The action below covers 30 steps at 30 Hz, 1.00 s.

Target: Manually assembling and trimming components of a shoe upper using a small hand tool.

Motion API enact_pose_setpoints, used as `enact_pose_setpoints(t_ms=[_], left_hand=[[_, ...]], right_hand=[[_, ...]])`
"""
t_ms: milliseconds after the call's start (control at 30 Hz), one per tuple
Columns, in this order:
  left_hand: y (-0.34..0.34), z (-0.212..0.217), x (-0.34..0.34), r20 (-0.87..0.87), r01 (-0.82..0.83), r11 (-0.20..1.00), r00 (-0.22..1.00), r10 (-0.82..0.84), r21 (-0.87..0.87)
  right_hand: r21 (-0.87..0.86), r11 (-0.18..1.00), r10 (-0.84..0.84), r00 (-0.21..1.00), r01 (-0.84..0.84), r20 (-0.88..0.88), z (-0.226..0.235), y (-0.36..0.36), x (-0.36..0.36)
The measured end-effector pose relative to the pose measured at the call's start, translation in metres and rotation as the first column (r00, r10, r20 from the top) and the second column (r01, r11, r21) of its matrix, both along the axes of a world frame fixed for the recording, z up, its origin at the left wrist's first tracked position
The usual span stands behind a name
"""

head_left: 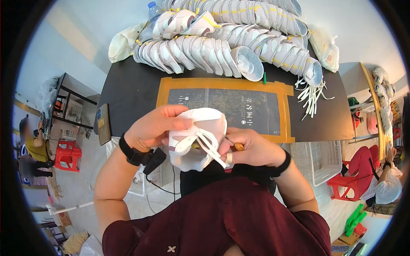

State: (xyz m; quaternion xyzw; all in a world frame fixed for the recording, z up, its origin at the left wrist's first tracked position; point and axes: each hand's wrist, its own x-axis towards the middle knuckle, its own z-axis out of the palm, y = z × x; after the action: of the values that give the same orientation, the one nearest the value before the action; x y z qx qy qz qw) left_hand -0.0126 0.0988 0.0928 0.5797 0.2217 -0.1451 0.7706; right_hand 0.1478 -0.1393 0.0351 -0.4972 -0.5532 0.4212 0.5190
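Observation:
A white and pale grey shoe upper (pixel 209 117), without a sole, is held above my lap at the table's near edge. White laces (pixel 206 143) run through its front, their ends hanging loose. My left hand (pixel 156 128) grips the upper's left side, thumb and forefinger on its top edge. On the opposite side, my right hand (pixel 256 147) is closed, fingertips against the upper by the laces. A small orange handle (pixel 239 146) sticks out between its fingers; the rest of that tool is hidden. A light band wraps one right finger.
Long nested rows of shoe uppers (pixel 192 55) lie across the back of the dark table (pixel 124 94). Before them is a mat edged with brown tape (pixel 164 91). Loose white laces (pixel 314 100) hang at right; a phone (pixel 103 123) lies at the left edge. White crate (pixel 318 160) below right.

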Motion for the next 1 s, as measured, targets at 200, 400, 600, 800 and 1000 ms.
enact_pose_setpoints(t_ms=[200,400,600,800,1000], left_hand=[[-0.02,-0.037,0.003,0.495,-0.185,0.802,0.702,0.512,-0.568],[-0.067,-0.062,0.014,0.255,-0.411,0.465,0.47,0.845,-0.784],[-0.076,-0.063,0.023,0.381,-0.429,0.543,0.409,0.829,-0.722],[-0.104,-0.075,0.033,0.713,-0.537,0.78,0.404,0.573,-0.323],[-0.086,-0.072,0.027,0.565,-0.596,0.792,0.61,0.555,-0.133]], right_hand=[[-0.063,0.998,-0.058,0.366,-0.002,-0.929,-0.018,0.015,-0.007],[-0.115,0.985,-0.144,0.252,0.127,-0.957,-0.002,0.037,-0.004],[-0.19,0.969,-0.212,0.137,0.157,-0.968,0.008,0.043,-0.013],[-0.103,0.981,-0.128,0.151,0.166,-0.98,-0.003,0.049,-0.022],[-0.251,0.968,-0.247,0.322,0.03,-0.914,-0.004,0.041,-0.032]])
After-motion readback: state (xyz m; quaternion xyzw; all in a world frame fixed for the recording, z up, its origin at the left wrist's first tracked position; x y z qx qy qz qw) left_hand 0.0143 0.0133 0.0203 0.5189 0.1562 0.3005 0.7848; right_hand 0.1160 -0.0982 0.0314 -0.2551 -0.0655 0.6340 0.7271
